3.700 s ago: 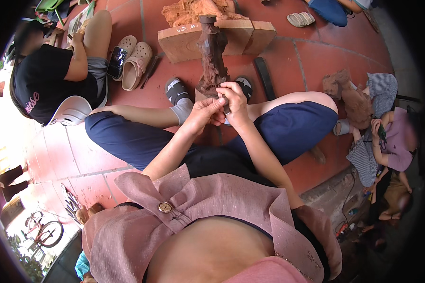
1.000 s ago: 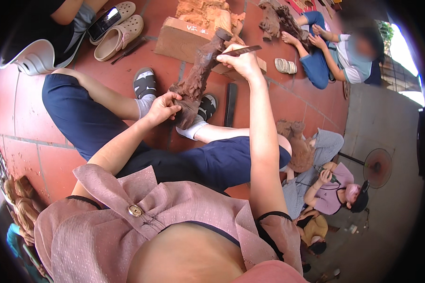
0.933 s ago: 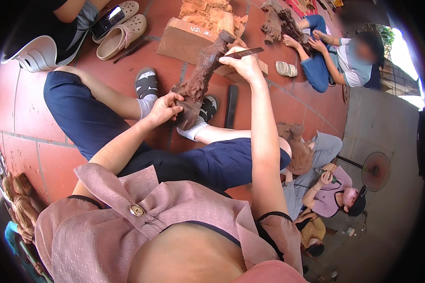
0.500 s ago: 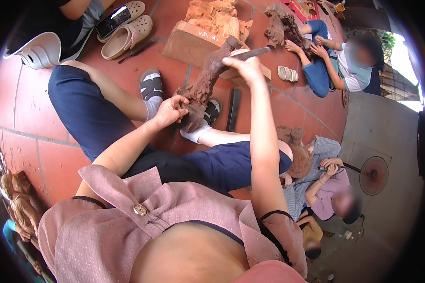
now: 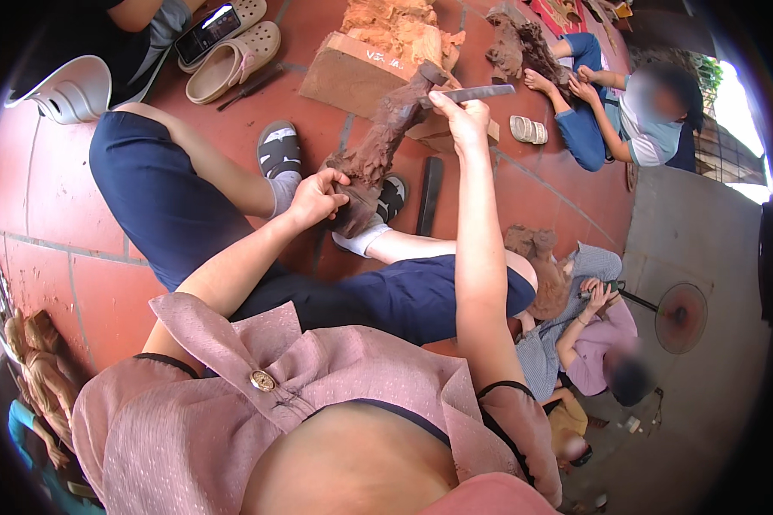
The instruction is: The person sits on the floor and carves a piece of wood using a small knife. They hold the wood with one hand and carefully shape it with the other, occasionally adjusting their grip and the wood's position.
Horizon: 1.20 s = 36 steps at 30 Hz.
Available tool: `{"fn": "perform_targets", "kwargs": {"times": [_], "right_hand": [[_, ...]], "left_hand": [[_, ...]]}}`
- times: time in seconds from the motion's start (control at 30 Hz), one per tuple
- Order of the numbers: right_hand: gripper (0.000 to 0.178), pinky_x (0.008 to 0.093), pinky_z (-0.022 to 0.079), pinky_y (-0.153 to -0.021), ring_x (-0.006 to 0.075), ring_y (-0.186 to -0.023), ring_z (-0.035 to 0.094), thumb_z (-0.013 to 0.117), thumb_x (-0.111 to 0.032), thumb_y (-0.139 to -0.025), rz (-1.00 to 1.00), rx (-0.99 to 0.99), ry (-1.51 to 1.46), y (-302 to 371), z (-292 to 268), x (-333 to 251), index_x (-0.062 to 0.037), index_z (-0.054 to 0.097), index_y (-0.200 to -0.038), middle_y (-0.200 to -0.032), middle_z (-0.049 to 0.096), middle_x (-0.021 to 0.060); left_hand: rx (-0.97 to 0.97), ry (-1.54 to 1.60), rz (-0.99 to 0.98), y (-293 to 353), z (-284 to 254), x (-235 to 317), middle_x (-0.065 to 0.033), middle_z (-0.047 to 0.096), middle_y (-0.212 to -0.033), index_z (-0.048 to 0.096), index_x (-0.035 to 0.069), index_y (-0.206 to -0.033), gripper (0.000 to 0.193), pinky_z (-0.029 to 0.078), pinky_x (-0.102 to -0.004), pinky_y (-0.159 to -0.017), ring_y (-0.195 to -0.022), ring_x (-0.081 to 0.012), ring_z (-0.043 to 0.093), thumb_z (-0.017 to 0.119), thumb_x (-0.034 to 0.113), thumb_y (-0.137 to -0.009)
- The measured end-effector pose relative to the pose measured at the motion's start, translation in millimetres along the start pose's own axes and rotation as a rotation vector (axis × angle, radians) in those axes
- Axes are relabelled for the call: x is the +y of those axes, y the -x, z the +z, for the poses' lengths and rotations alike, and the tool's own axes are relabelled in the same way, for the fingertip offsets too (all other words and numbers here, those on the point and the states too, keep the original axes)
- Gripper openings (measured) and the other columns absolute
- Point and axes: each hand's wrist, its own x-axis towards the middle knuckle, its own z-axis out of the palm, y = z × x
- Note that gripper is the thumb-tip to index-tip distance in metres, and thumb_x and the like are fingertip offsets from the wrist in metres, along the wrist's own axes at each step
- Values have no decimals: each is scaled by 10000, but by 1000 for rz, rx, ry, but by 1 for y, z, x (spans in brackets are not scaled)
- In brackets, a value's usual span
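A reddish-brown wood carving [image 5: 385, 137], knobbly and long, leans between my feet, with its narrow end up and away from me. My left hand [image 5: 319, 199] is closed on the edge of its wide lower end. In my right hand [image 5: 464, 124] is a flat grey bar that looks like a file [image 5: 489, 90]. The bar lies across the carving just below its top end, seemingly touching it. The fingers under the bar are partly hidden.
Beyond the carving stands a wooden block [image 5: 352, 73] with rough orange wood on it. A dark flat bar [image 5: 429, 196] lies by my right foot. Beige clogs [image 5: 232, 64] and a phone [image 5: 208, 34] are at far left. Co-workers sit right; a standing fan [image 5: 680, 318] is behind them.
My right hand and the file-like bar have shifted slightly right along the carving's top, and the bar now lies flatter. My left hand keeps its hold. The whole view has shifted a little.
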Motion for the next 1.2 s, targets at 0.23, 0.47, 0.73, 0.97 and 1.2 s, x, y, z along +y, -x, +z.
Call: {"fn": "perform_targets", "kwargs": {"times": [0.23, 0.47, 0.73, 0.97, 1.2], "right_hand": [[171, 253, 482, -688, 108, -745, 594, 763, -138, -730, -266, 118, 331, 16, 14, -1, 0, 668, -761, -876, 656, 50], [329, 280, 486, -695, 152, -758, 604, 791, -153, -674, -291, 28, 287, 41, 35, -9, 7, 619, -904, -891, 619, 86], [151, 258, 483, -742, 132, -838, 605, 760, -125, -712, -114, 65, 185, 15, 19, -8, -17, 675, -775, -902, 654, 31], [144, 248, 484, -708, 101, -778, 611, 720, -136, -760, -126, 6, 248, 22, 19, -29, -15, 696, -834, -864, 673, 39], [166, 257, 476, -719, 103, -799, 593, 742, -168, -748, -330, -5, 445, 17, 19, 1, -28, 693, -823, -886, 660, 28]], "left_hand": [[8, -18, -3, -2, -1, 2, -21, 528, -542, 569, 28, -983, 247, 409, -261, -422, -445, -94, 514, 650, -12, -753], [3, -18, -33, -1, -1, 5, -21, 527, -544, 567, 30, -967, 234, 424, -259, -440, -448, -95, 517, 655, 0, -752], [-5, 12, -20, -4, -1, 1, -20, 526, -551, 568, 32, -969, 242, 426, -253, -441, -447, -97, 515, 661, 0, -747], [-1, 5, -7, -4, -1, -1, -24, 532, -553, 569, 31, -976, 251, 421, -257, -428, -451, -99, 520, 662, -4, -745], [4, -9, -26, -3, 1, 2, -24, 536, -557, 567, 28, -972, 247, 426, -261, -428, -453, -99, 523, 662, -4, -746]]}}
